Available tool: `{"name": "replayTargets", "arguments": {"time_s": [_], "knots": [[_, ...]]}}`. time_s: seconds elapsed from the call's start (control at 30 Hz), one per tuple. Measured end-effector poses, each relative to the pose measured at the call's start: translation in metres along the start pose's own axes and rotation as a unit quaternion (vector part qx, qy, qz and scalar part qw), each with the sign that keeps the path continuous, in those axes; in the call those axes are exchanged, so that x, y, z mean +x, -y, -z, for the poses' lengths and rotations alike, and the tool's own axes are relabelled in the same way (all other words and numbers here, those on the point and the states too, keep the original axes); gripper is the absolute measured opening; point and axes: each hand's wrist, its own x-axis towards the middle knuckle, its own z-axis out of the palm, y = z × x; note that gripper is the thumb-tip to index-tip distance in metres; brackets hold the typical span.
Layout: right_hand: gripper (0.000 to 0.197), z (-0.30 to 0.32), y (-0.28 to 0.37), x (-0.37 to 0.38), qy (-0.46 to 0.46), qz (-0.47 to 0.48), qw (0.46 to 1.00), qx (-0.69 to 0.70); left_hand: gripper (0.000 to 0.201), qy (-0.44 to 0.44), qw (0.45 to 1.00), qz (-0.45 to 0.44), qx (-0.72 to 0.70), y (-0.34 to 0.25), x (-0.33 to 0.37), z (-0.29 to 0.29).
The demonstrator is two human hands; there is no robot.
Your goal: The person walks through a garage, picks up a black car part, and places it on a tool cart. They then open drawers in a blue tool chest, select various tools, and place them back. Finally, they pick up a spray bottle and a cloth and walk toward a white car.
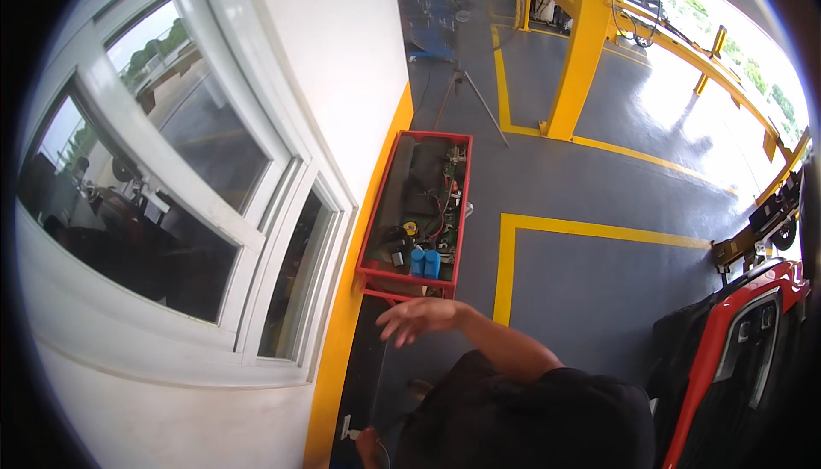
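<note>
My right hand (419, 319) reaches leftward across my body, fingers spread and holding nothing I can see. It hovers just on the near side of a red metal tool cart (465, 204), apparently apart from it. In the cart's tray lie two blue cylindrical pieces (425, 262), a round yellow-and-black piece (410, 229), red and dark wiring, and other mixed parts. Low at the picture's edge, my left hand (368, 448) is mostly cut off. A small white T-shaped piece (347, 427) touches it, and a thin pale cord runs beside it. Its fingers are not clear.
On the left is a white wall with a sliding window (248, 238). A large round fan (462, 7) and a tripod stand (457, 76) are beyond the cart. A yellow lift post (577, 58) rises at the back right. A red-and-black vehicle part (714, 366) is at right.
</note>
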Motion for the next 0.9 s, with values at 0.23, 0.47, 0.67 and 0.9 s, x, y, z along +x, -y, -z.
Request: {"name": "replayTargets", "arguments": {"time_s": [0.23,0.47,0.67,0.9], "knots": [[0.045,0.186,-0.336,-0.427,-0.526,-0.587,0.558,-0.259,0.048,0.123,0.989,0.026,-0.078,-0.142,0.028,-0.076],[0.062,0.074,-0.446,-0.584,-0.674,-0.346,0.645,-0.097,0.053,0.255,0.958,-0.064,0.119,-0.265,0.018,-0.187],[0.086,0.005,-0.39,-0.562,-0.673,-0.152,0.603,0.4,0.058,0.319,0.933,-0.101,0.135,-0.385,0.059,-0.25],[0.074,0.108,-0.318,-0.543,-0.535,-0.058,0.717,0.443,0.065,0.342,0.932,-0.118,-0.037,-0.538,0.094,-0.362]]}}
